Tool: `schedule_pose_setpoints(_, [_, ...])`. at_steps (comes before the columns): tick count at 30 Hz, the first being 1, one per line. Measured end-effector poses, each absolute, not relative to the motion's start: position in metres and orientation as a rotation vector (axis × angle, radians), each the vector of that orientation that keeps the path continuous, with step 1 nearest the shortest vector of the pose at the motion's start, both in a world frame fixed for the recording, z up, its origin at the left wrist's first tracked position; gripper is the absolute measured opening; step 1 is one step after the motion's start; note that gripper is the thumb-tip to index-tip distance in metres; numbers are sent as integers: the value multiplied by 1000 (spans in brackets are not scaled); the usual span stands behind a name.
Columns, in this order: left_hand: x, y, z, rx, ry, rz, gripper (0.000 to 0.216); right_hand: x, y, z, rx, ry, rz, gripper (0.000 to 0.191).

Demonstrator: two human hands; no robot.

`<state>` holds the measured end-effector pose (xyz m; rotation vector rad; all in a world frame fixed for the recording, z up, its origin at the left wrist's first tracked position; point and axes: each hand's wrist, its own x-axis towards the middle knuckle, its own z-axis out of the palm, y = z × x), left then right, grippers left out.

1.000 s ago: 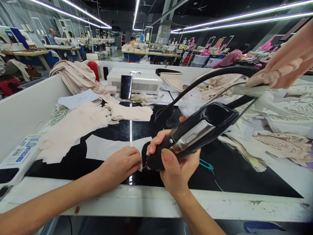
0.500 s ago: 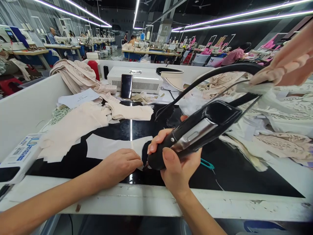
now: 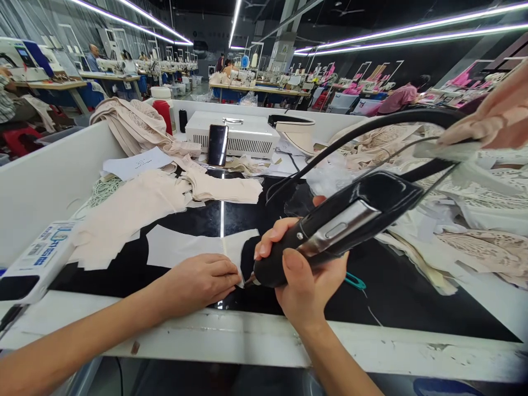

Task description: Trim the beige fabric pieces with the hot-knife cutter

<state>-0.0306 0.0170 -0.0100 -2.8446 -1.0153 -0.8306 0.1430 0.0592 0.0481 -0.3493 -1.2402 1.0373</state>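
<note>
A white curved fabric piece (image 3: 181,247) lies on the black tabletop, with a cream strip near its right end. My left hand (image 3: 208,283) has its fingers together, closed on the lower edge of this piece. In my right hand (image 3: 307,280) is a black corded hand tool (image 3: 325,228) with a silver lever along its side. My fingers wrap its rounded lower end, which points down and left towards the fabric edge. The tool's tip is close to my left fingertips; whether it touches the fabric is hard to see. A thick black cord (image 3: 371,121) loops from its upper end.
Pale pink fabric pieces (image 3: 132,214) lie at the left behind a white box (image 3: 37,258). A phone (image 3: 217,144) leans against a white vented machine (image 3: 243,135). Teal thread snips (image 3: 355,281) lie right of my hand. Lace pieces (image 3: 482,247) are heaped at the right.
The whole view has shifted slightly. The tool's upper end has moved a little to the right, while my left hand stays on the white fabric piece.
</note>
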Motion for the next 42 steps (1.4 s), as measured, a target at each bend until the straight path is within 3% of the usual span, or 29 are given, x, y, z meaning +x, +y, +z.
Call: schedule_pose_setpoints(42, [-29, 13, -8, -2795, -1000, -889, 23, 137, 62, 48, -351, -1209, 1018, 34])
